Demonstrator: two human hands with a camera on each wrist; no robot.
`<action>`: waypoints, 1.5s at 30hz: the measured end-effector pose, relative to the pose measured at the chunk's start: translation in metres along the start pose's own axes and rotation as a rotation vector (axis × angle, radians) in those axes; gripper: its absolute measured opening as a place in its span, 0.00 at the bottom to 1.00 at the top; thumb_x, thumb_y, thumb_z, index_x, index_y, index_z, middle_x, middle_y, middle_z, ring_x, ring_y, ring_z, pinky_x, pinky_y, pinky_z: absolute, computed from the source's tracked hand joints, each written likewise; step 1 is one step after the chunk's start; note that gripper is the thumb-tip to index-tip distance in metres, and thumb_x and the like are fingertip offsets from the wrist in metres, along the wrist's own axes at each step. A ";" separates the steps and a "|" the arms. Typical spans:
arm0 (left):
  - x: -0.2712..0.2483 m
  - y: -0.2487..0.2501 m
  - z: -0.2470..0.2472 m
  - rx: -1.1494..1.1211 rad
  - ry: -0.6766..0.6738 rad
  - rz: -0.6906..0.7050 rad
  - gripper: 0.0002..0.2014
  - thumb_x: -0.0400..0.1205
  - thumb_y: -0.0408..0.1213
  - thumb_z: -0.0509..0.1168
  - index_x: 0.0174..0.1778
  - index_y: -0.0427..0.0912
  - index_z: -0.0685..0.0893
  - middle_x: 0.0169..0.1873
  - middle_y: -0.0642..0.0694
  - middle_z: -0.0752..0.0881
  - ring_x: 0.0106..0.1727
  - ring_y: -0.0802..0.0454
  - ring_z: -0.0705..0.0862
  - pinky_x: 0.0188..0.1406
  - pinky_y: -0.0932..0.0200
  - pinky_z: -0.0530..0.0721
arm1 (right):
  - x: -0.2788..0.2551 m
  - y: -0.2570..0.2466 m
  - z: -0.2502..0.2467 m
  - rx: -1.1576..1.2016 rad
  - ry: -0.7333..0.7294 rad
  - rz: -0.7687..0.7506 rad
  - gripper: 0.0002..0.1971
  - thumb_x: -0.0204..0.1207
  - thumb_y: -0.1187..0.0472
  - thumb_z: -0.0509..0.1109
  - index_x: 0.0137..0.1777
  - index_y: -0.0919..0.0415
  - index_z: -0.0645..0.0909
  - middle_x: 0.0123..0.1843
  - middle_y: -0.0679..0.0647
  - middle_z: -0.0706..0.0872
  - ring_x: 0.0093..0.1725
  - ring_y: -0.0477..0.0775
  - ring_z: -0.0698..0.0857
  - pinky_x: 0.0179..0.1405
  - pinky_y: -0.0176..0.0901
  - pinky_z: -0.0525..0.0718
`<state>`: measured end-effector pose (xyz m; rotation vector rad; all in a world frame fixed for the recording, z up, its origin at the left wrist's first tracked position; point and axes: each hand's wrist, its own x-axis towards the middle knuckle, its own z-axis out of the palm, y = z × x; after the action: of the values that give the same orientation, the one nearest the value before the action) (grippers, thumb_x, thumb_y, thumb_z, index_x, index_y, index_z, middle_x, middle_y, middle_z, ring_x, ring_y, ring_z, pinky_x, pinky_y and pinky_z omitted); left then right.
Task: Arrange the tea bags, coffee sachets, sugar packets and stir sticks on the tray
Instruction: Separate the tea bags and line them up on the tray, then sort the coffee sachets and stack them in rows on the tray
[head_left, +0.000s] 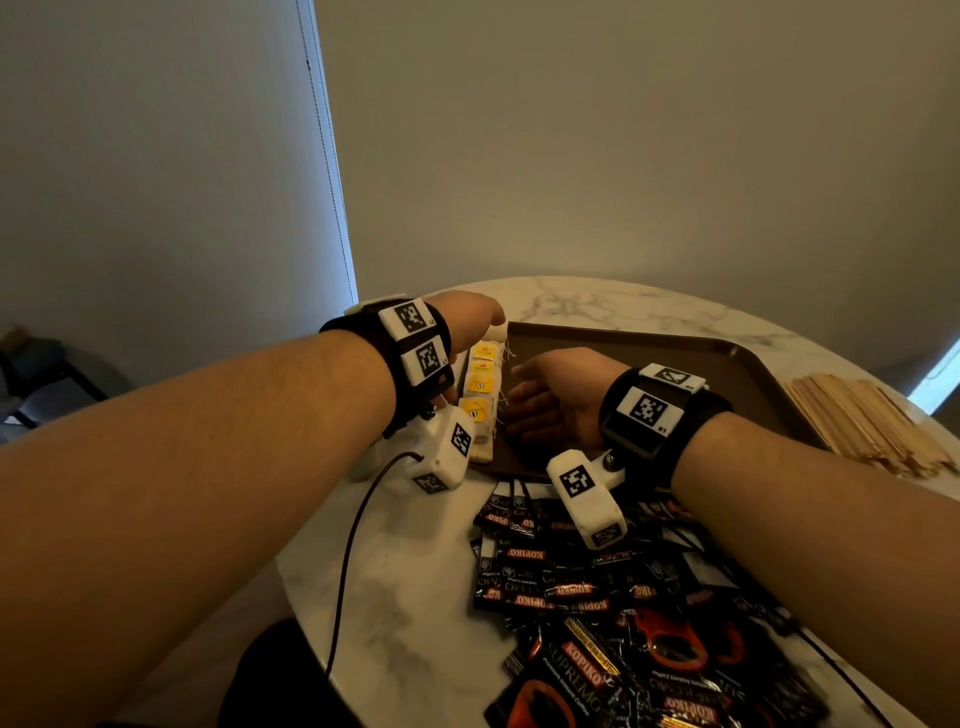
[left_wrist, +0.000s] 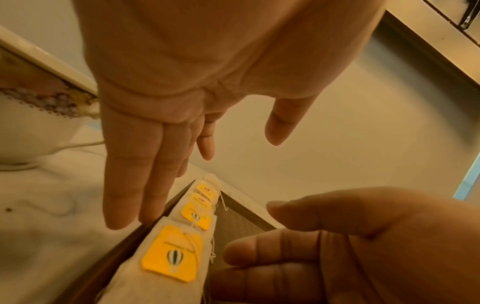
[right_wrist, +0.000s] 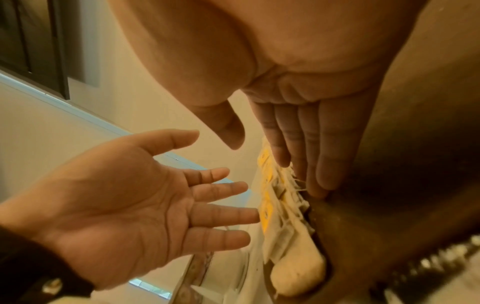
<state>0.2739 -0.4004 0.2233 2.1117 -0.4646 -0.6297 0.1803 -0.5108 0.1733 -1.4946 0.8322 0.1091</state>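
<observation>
A row of tea bags (head_left: 482, 387) with yellow tags lies along the left edge of the brown tray (head_left: 649, 358). My left hand (head_left: 475, 317) hovers over the far left of the row with straight fingers and holds nothing (left_wrist: 197, 156). My right hand (head_left: 535, 395) rests on the tray just right of the row. Its straight fingers (right_wrist: 322, 164) lie against the right side of the tea bags (right_wrist: 283, 205). Black coffee sachets (head_left: 597, 597) are piled on the table in front of the tray. Wooden stir sticks (head_left: 872, 426) lie in a heap right of the tray.
The round marble table (head_left: 597, 301) ends close behind the tray, near the wall. A white cup (left_wrist: 31, 127) with a patterned rim stands left of the tray. A black cable (head_left: 348, 561) runs down from the left wrist camera across the table's front.
</observation>
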 end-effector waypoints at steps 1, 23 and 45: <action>-0.002 -0.001 0.000 0.002 -0.001 0.001 0.22 0.89 0.44 0.64 0.78 0.38 0.79 0.78 0.36 0.79 0.78 0.35 0.79 0.75 0.37 0.80 | -0.002 0.001 0.002 0.002 -0.010 0.008 0.17 0.87 0.55 0.67 0.64 0.70 0.83 0.58 0.67 0.91 0.58 0.66 0.90 0.65 0.59 0.87; -0.031 -0.010 0.006 0.031 -0.007 -0.054 0.27 0.92 0.46 0.59 0.85 0.35 0.68 0.81 0.31 0.72 0.70 0.25 0.82 0.70 0.30 0.82 | -0.015 0.015 0.019 0.005 -0.035 0.033 0.14 0.87 0.59 0.65 0.62 0.70 0.84 0.54 0.68 0.92 0.55 0.66 0.92 0.57 0.55 0.90; -0.120 -0.063 0.032 0.231 0.012 0.348 0.12 0.79 0.49 0.78 0.50 0.48 0.86 0.47 0.49 0.90 0.49 0.51 0.89 0.48 0.53 0.90 | -0.109 0.027 -0.034 -1.368 -0.172 -0.232 0.43 0.64 0.33 0.82 0.79 0.41 0.73 0.64 0.40 0.82 0.65 0.47 0.81 0.69 0.51 0.81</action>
<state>0.1648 -0.3213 0.1879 2.1744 -0.9108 -0.3757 0.0720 -0.4920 0.2150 -2.7815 0.3755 0.7303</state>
